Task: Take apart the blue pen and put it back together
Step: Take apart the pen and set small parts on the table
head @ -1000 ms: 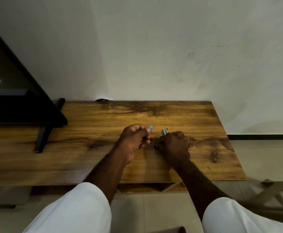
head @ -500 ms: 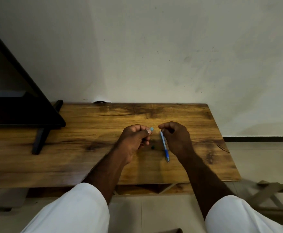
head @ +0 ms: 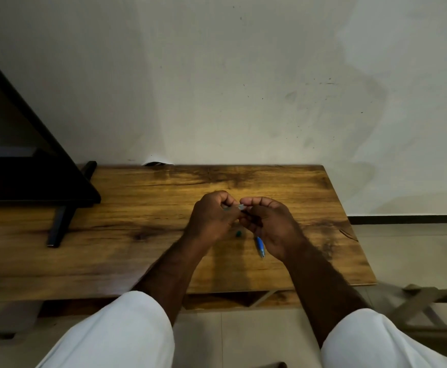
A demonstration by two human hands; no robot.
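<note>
Disassembly appears done in part and reassembly not finished; that is my judgement from how the parts lie. Your left hand (head: 211, 221) is raised above the table (head: 137, 235), fingers curled in, thumb and forefinger pinching a small pale part (head: 240, 207) at the point where both hands meet. What that part is I cannot tell; it is too small. A loose dark green piece (head: 239, 233) lies on the table just below the gap between your hands, held by neither. Your right hand (head: 272, 224) is also curled tight, fingertips meeting the left hand's at the pale part. The pen (head: 260, 247) shows only its lower blue end, slanting out beneath that hand; the rest is hidden by the palm, so I judge the right hand grips it. Left to do: seat the pale part, fit the green piece, close the pen up.

Materials, same order. Screen (head: 18, 168) at far left: black, glossy, flat, on a slim black angled leg (head: 59, 227). Table: wood-grain top, smooth, amber with dark streaks and knots, square-edged. Green piece: tiny, rounded, matt. Pen: slender plastic cylinder, bright blue, with a slight sheen.
</note>
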